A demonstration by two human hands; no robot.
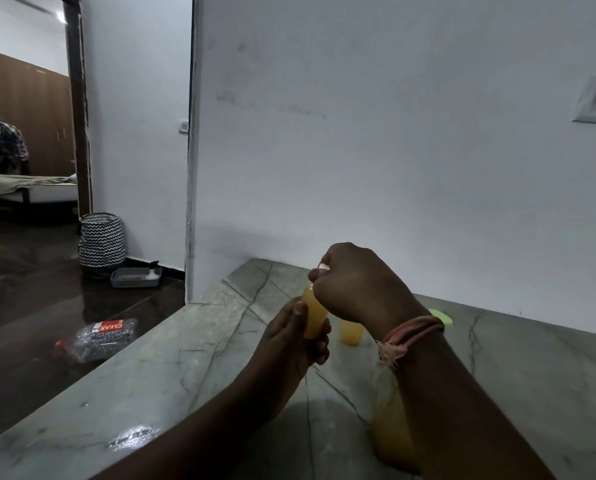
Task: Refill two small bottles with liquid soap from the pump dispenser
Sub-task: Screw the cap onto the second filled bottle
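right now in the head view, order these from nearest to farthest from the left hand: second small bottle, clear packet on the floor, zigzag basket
1. Second small bottle, standing on the counter just right of the left hand.
2. Clear packet, lying on the dark floor to the left.
3. Zigzag basket, on the floor far left, by the doorway.

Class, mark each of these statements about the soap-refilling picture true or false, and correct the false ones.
1. The left hand holds a small bottle of yellow liquid. True.
2. The right hand rests flat on the counter. False: it is raised at the top of the held bottle, fingers curled.
3. A second small bottle stands on the counter behind the hands. True.
4. The patterned basket sits on the counter. False: it stands on the floor by the wall.
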